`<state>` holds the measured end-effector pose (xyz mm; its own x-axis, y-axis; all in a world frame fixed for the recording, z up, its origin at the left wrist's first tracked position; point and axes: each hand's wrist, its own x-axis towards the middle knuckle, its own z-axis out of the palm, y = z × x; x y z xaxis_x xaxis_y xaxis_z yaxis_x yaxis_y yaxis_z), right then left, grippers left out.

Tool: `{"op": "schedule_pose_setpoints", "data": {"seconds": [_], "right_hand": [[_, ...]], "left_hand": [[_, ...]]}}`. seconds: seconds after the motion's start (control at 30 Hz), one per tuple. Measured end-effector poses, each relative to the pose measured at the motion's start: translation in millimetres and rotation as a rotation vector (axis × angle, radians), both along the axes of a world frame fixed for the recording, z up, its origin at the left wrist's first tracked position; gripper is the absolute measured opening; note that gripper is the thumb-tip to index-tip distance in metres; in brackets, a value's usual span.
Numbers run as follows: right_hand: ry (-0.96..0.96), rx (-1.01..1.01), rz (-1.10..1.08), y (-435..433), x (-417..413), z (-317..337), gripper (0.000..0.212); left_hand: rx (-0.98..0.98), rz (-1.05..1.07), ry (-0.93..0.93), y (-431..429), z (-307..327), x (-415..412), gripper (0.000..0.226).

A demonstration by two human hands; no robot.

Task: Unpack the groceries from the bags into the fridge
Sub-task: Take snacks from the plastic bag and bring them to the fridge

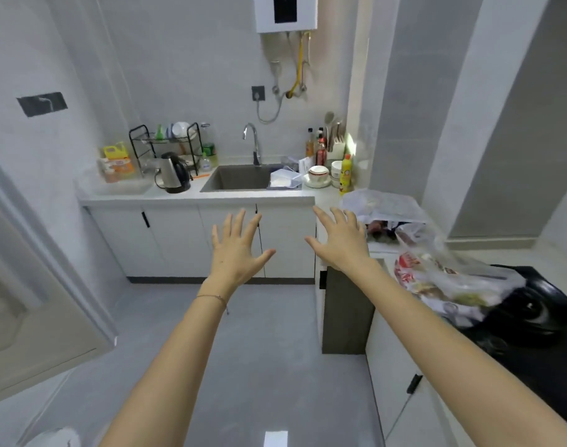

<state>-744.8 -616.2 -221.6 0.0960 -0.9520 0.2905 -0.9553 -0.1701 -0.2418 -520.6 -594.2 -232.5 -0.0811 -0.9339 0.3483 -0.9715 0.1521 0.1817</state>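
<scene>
**Bare hands out, bags waiting by the stove**

Both hands are raised over the floor, fingers spread wide and holding nothing: the left hand [235, 250] and the right hand [341, 240] hang in front of the cabinet doors below the sink [240, 179]. The groceries sit to the right of the sink, along the side counter: one clear plastic bag [383, 208] near the corner, a second, printed bag [443, 279] nearer the person, slumped partly onto the black stove [533, 317]. Thin film like that looks limp and slippery, and the contents seem lumpy and loose. I would gather each bag by its bunched mouth, with a supporting palm beneath.
</scene>
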Motion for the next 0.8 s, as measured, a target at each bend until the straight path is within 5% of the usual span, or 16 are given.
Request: {"op": "schedule_pose_setpoints", "data": {"seconds": [0.43, 0.8], "right_hand": [[-0.08, 0.146, -0.177, -59, -136, -67, 0.073], [-0.229, 0.233, -0.53, -102, -273, -115, 0.063]], "left_hand": [[0.079, -0.223, -0.009, -112, -59, -150, 0.077], [0.072, -0.725, 0.003, -219, -116, -286, 0.071]]}}
